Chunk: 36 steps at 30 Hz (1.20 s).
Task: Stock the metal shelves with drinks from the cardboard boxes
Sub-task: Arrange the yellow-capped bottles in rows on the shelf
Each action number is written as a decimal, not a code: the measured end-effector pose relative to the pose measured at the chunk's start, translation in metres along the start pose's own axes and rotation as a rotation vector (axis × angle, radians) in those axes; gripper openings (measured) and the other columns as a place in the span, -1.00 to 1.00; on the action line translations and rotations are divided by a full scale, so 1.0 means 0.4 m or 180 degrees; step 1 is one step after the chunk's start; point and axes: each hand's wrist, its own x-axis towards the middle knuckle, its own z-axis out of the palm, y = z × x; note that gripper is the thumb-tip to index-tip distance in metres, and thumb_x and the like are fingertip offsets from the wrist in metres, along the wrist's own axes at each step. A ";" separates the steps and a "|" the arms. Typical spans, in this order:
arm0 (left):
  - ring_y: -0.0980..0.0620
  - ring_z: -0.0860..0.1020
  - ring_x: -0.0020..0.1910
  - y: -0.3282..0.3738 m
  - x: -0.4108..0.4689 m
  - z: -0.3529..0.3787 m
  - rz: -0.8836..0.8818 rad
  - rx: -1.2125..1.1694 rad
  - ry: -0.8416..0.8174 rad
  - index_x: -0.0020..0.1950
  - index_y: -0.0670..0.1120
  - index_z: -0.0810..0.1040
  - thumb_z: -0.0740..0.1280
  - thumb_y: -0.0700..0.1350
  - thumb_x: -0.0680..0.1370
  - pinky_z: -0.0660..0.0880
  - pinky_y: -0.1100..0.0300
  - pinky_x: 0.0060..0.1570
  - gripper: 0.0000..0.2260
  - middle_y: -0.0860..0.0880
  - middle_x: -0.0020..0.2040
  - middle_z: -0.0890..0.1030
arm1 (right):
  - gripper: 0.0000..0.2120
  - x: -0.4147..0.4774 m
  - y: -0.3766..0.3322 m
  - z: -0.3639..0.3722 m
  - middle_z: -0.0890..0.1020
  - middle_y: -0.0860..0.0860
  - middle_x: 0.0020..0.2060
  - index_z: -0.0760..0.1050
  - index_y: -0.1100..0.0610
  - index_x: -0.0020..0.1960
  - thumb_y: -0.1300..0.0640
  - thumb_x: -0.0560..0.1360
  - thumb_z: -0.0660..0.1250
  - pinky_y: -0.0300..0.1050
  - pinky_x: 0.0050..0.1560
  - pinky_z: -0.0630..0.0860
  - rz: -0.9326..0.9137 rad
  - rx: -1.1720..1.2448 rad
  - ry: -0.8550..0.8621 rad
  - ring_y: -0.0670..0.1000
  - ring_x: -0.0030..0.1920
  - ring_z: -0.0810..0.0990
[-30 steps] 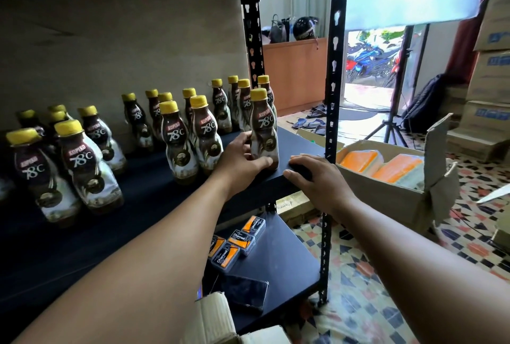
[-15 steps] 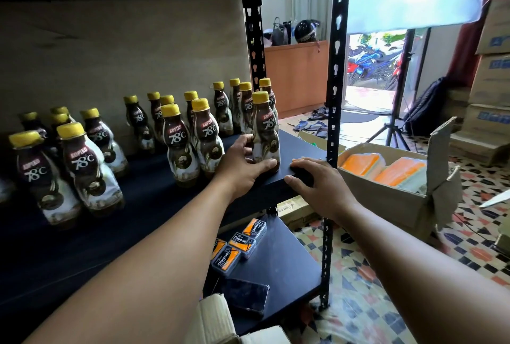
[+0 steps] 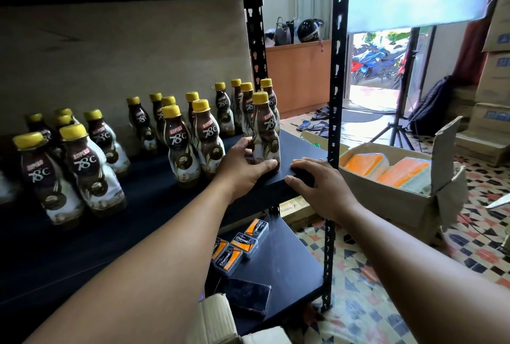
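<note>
Filling from the left, the metal shelf [image 3: 299, 148] is already carrying many yellow-capped Kopiko 78°C bottles [image 3: 82, 170] in loose clusters, with gaps showing between them. The left hand [image 3: 245, 167] is curling fingers and thumb around the base of the rightmost front bottle [image 3: 265, 134], which is standing upright near the shelf's right end, while the right hand [image 3: 317, 186] is resting relaxed on the shelf's front edge, holding nothing. With an open cardboard box [image 3: 386, 200] and stacked cartons [image 3: 496, 73] waiting at the right, stocking is looking only partly done.
</note>
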 end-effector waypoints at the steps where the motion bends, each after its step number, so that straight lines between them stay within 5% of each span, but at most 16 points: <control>1: 0.08 0.63 0.09 0.002 -0.001 0.000 0.0011 -0.0029 -0.0014 0.41 0.05 0.44 0.52 0.29 0.31 0.55 0.00 0.24 -0.26 0.02 0.18 0.63 | -0.63 0.000 0.001 0.000 0.61 -0.04 0.26 0.58 0.04 0.31 -0.12 0.59 0.38 -0.19 0.25 0.28 0.0001 0.0002 0.0002 0.01 0.35 0.44; 5: 0.06 0.60 0.13 0.008 -0.003 -0.001 -0.0013 -0.0116 -0.0017 0.46 0.05 0.40 0.54 0.17 0.40 0.52 0.03 0.26 -0.32 -0.01 0.24 0.58 | -0.62 0.000 0.002 -0.001 0.59 -0.06 0.29 0.57 0.03 0.34 -0.13 0.59 0.37 -0.18 0.29 0.27 0.0031 0.0020 -0.0022 0.00 0.38 0.42; 9: 0.11 0.53 0.01 0.022 -0.013 -0.003 0.0102 -0.0074 0.0064 0.52 -0.01 0.32 0.56 0.11 0.44 0.45 0.21 0.05 -0.26 -0.03 0.13 0.54 | -0.61 -0.001 0.000 0.000 0.59 -0.06 0.30 0.56 0.03 0.35 -0.13 0.60 0.38 -0.19 0.29 0.27 0.0040 0.0016 -0.0025 -0.01 0.39 0.41; 13: 0.02 0.61 0.08 0.022 -0.012 -0.006 0.0086 -0.0309 -0.0020 0.36 -0.02 0.46 0.54 -0.06 0.48 0.53 0.14 0.14 -0.51 -0.05 0.16 0.62 | -0.63 0.000 -0.003 -0.003 0.60 -0.04 0.27 0.58 0.04 0.33 -0.12 0.60 0.37 -0.21 0.25 0.27 0.0021 -0.0002 -0.0025 0.00 0.36 0.43; 16: 0.07 0.60 0.00 0.019 -0.013 -0.006 0.0109 -0.0297 0.0071 0.32 -0.01 0.48 0.59 -0.01 0.43 0.54 0.21 0.03 -0.48 0.01 0.02 0.60 | -0.63 -0.001 -0.004 -0.002 0.60 -0.05 0.28 0.58 0.04 0.33 -0.11 0.60 0.38 -0.20 0.27 0.27 0.0019 -0.0012 -0.0019 0.00 0.37 0.43; 19: 0.07 0.59 0.12 0.020 -0.013 -0.005 0.0132 -0.0333 0.0005 0.49 0.00 0.37 0.58 0.08 0.42 0.52 0.13 0.18 -0.29 0.01 0.21 0.59 | -0.62 0.000 -0.003 0.000 0.60 -0.05 0.30 0.58 0.03 0.34 -0.11 0.59 0.39 -0.18 0.30 0.28 0.0043 0.0005 0.0010 0.00 0.38 0.43; 21: 0.08 0.58 0.18 0.022 -0.014 -0.006 0.0127 -0.0456 -0.0092 0.53 -0.01 0.35 0.54 -0.02 0.48 0.50 0.15 0.25 -0.33 0.02 0.29 0.58 | -0.62 0.000 -0.004 -0.001 0.59 -0.05 0.30 0.58 0.03 0.34 -0.11 0.59 0.39 -0.21 0.28 0.27 0.0055 0.0016 0.0006 -0.01 0.38 0.43; 28: 0.07 0.65 -0.02 0.019 -0.013 -0.007 0.0179 -0.0379 -0.0035 0.23 0.05 0.56 0.56 0.05 0.44 0.56 0.15 0.07 -0.60 0.03 0.00 0.67 | -0.62 0.000 -0.004 0.000 0.59 -0.05 0.31 0.57 0.02 0.35 -0.12 0.60 0.38 -0.21 0.27 0.26 0.0044 -0.0008 -0.0013 -0.01 0.38 0.42; 31: 0.08 0.65 0.04 0.018 -0.012 -0.007 0.0185 -0.0386 -0.0020 0.22 0.03 0.54 0.56 0.04 0.44 0.57 0.03 0.18 -0.59 0.03 0.06 0.67 | -0.62 -0.001 -0.003 0.000 0.59 -0.05 0.31 0.57 0.02 0.35 -0.12 0.60 0.38 -0.17 0.30 0.28 0.0047 -0.0019 -0.0010 0.00 0.39 0.42; 36: 0.07 0.62 0.01 0.022 -0.015 -0.005 0.0212 -0.0213 0.0143 0.24 0.00 0.51 0.58 0.07 0.43 0.58 0.05 0.10 -0.54 0.02 0.03 0.63 | -0.61 0.001 0.001 0.004 0.58 -0.06 0.32 0.57 0.02 0.36 -0.13 0.59 0.38 -0.21 0.27 0.25 0.0052 -0.0027 -0.0004 -0.02 0.39 0.41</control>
